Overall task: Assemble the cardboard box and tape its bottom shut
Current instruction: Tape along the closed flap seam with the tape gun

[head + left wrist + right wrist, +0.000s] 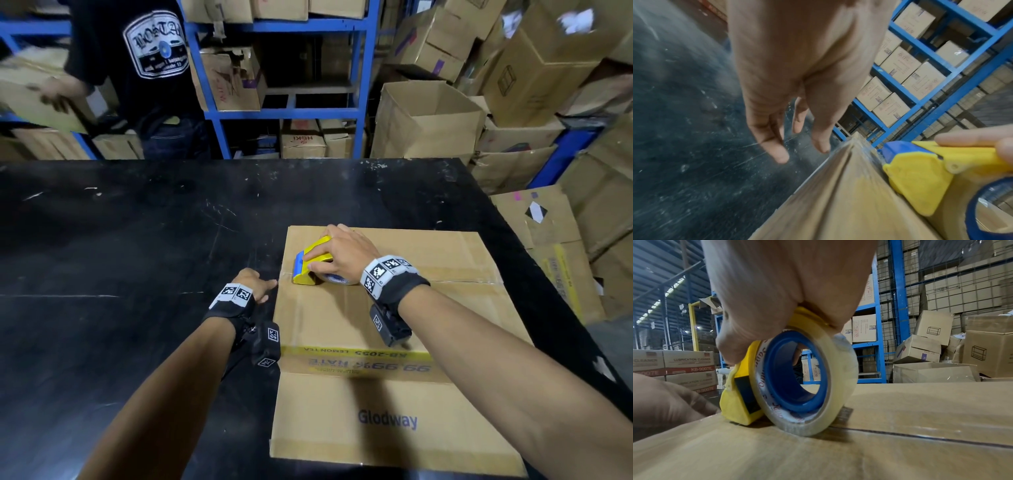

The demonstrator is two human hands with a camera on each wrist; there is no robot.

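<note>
A brown cardboard box (394, 308) stands upside down on the black table (137, 240), its bottom flaps folded shut with the seam (920, 436) running across the top. My right hand (337, 251) grips a yellow and blue tape dispenser (310, 265) holding a roll of clear tape (807, 386), pressed onto the seam near the box's left edge. My left hand (255, 286) hangs beside that edge with straight fingers (774, 146), the thumb tip at the box's corner where the tape end (857, 144) lies.
A person in a black shirt (150, 68) carries a carton beyond the table's far edge. Blue shelving (281, 113) with cartons stands behind. Open and stacked cardboard boxes (428, 120) crowd the right side. Bare tabletop stretches to the left of the box.
</note>
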